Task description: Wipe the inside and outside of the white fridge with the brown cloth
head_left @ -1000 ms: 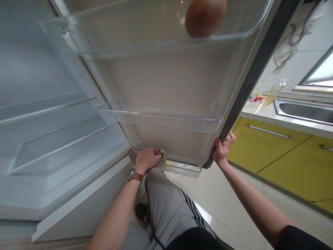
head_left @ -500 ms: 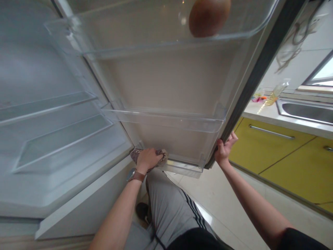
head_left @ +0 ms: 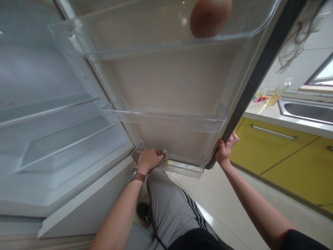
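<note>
My left hand (head_left: 148, 160) is closed on a patterned cloth (head_left: 163, 156), pressed at the lower hinge-side corner of the open fridge door (head_left: 169, 80). A watch (head_left: 136, 175) is on that wrist. Out at the door's free edge, my right hand (head_left: 225, 150) grips the dark rim (head_left: 256, 81), thumb on the inner side and fingers around the outside. Between the hands runs the lowest clear door shelf (head_left: 186, 167), partly covered by the cloth. Higher up are a middle clear shelf (head_left: 166, 119) and a top one holding a brown egg (head_left: 210, 17).
To the left is the fridge interior (head_left: 52, 180) with glass shelves (head_left: 67, 139). Yellow cabinets (head_left: 275, 152) stand to the right under a counter with a sink (head_left: 307, 110) and a bottle of yellowish liquid (head_left: 279, 92). My leg (head_left: 169, 201) is just below the door.
The view has shifted very slightly, so everything sits a little further right. Both hands keep their places on the cloth and the door edge.
</note>
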Demonstrator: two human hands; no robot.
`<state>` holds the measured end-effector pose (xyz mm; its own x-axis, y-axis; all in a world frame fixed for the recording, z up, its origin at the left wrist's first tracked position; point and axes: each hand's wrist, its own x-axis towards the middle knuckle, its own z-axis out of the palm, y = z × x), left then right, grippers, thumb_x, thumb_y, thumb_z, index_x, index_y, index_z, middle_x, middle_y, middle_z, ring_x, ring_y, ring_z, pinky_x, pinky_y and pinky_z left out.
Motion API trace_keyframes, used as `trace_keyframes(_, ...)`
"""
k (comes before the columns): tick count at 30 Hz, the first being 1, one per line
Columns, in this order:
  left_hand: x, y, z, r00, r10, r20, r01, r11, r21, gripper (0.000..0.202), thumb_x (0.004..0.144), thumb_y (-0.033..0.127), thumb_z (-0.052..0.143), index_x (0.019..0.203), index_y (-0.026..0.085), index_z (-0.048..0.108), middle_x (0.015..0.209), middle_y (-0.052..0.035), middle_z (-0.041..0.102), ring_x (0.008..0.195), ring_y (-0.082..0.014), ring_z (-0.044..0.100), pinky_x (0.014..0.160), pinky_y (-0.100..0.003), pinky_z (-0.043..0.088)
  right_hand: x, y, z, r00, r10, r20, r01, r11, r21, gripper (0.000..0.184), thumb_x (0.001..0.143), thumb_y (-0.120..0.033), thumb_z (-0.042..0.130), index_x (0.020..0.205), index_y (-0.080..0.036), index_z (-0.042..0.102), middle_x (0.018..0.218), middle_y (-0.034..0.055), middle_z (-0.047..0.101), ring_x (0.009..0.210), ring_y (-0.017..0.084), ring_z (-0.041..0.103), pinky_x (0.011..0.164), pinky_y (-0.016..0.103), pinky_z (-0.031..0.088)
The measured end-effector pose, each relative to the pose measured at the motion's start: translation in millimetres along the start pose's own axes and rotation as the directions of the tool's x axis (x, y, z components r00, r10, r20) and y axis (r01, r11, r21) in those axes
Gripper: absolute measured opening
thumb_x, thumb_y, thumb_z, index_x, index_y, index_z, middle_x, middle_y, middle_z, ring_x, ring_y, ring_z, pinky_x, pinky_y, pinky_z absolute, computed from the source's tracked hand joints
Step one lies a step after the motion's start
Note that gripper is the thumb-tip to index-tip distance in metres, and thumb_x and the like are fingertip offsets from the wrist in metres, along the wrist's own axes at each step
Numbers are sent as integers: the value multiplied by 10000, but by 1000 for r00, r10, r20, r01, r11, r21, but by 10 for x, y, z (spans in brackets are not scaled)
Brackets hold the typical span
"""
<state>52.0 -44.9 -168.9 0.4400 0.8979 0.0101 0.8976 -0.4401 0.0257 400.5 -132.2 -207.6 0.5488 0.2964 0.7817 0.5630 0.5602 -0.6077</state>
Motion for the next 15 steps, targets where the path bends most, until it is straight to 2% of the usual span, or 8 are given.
trace_keyframes(9,-13,10,-5,1000,3,-9,-3,1000,-8,530,932,540,430,991,147,781,1021,-184,768,1002,-323,726,856,-380,521,-13,47,-10,1000,-8,1,8,1000,19,733,860,-615,632,1423,-253,334,1231,97,572,1169,292,599,1045,563,442)
trace_keyframes(15,-13,10,-1,1000,-10,-10,10,1000,4,530,931,541,435,986,142,779,1022,-187,766,1007,-315,725,866,-371,518,-11,57,-11,1000,19,-16,-20,1000,-13,775,832,-669,624,1417,-253,334,1239,97,564,1173,296,598,1060,565,432)
